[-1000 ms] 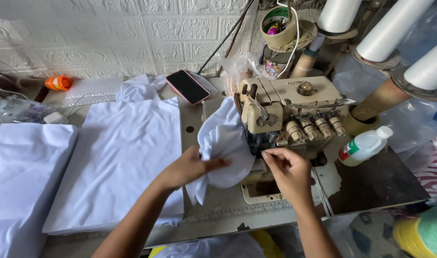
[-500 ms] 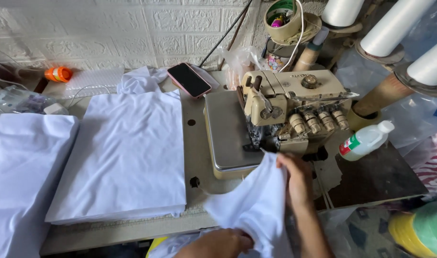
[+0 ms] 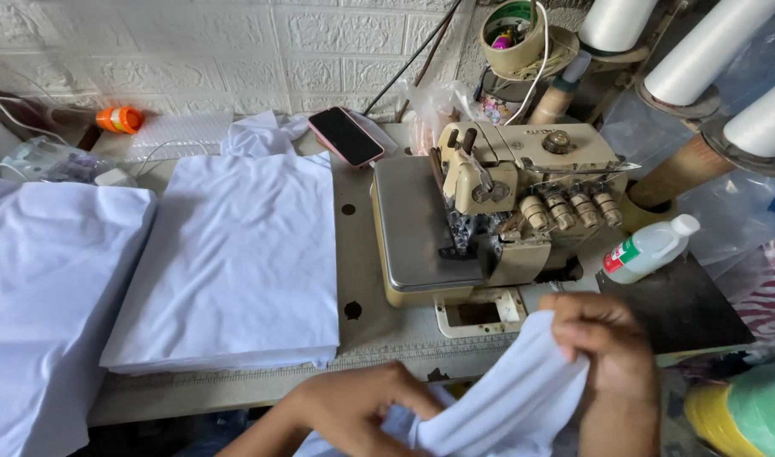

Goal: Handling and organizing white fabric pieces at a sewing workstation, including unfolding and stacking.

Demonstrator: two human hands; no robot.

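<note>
Both of my hands hold one white cloth piece [image 3: 510,402] at the table's near edge, in front of the beige overlock sewing machine [image 3: 506,211]. My left hand [image 3: 362,410] grips its lower bunched end. My right hand [image 3: 607,343] pinches its upper edge just below the machine's front plate. The machine's metal bed [image 3: 417,224] lies bare. A stack of flat white cloth pieces [image 3: 235,262] rests on the table to the left of the machine.
More white fabric [image 3: 40,288] drapes at far left. A pink-cased phone [image 3: 345,135] lies behind the stack, an orange object [image 3: 119,119] by the wall. A white plastic bottle [image 3: 650,248] lies right of the machine; thread cones [image 3: 709,59] stand behind it.
The white piece was on the machine bed a second ago. My hands have pulled it off and down to the table's near edge, and the bed is now uncovered.
</note>
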